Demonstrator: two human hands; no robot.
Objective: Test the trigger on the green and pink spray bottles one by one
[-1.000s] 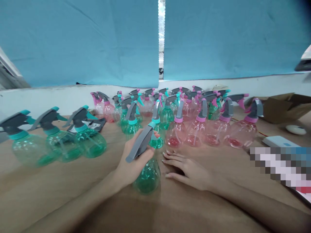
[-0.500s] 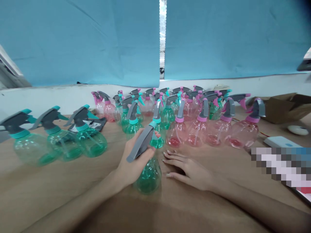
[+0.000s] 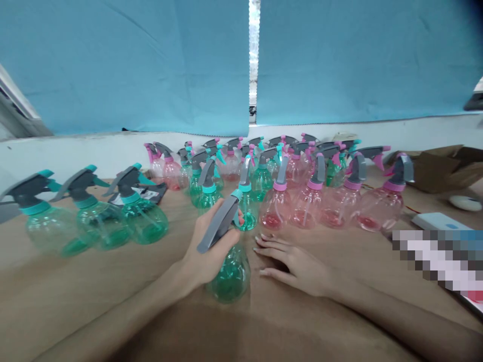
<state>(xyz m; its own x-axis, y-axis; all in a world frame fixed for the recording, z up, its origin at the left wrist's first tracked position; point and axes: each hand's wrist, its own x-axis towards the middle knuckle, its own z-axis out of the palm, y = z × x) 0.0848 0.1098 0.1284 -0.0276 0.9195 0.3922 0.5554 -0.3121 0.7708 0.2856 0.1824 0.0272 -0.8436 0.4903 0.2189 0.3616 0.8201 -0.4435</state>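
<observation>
My left hand (image 3: 209,246) is wrapped round the neck of a green spray bottle (image 3: 231,281) with a grey and teal spray head. The bottle stands near the table's front, and part of its collar is hidden by my fingers. To the right of it, my right hand (image 3: 294,264) rests on the tabletop with its fingers stretched out, holding nothing. Just beyond it stand pink spray bottles (image 3: 274,208) in a row. Behind the held bottle is another green spray bottle (image 3: 247,213).
At the left, three green spray bottles (image 3: 145,221) stand side by side. More green and pink bottles crowd toward the white wall (image 3: 94,151). On the right lie a brown paper bag (image 3: 437,168), a white mouse (image 3: 465,202) and a white box (image 3: 437,221). Blue cloth (image 3: 124,65) hangs behind.
Almost nothing has changed. The view has shifted very slightly, while both hands and the held spray bottle stay in the same places.
</observation>
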